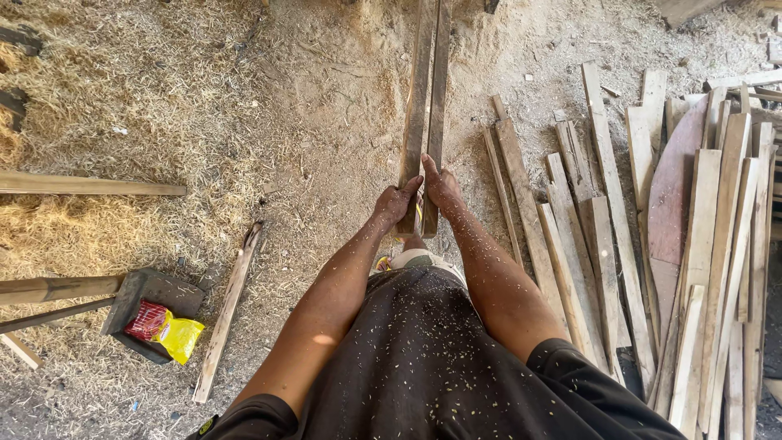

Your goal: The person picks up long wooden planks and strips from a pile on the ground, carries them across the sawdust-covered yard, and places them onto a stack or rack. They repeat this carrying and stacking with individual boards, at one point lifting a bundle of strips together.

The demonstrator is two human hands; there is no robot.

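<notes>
Two long narrow wooden planks [426,98] run side by side from my hands up to the top edge of the view. My left hand [397,204] grips the near end of the left plank. My right hand [442,189] holds the near end of the right plank, fingers laid along the wood. Both forearms and my dark shirt are speckled with sawdust. The planks' near ends hang above the sawdust-covered ground in front of my feet.
A heap of loose wooden boards [652,244] lies on the right. At the left are straw-like shavings [90,114], a long plank [81,186], a loose stick [228,310], and a dark block [151,305] with a red and yellow packet [167,330].
</notes>
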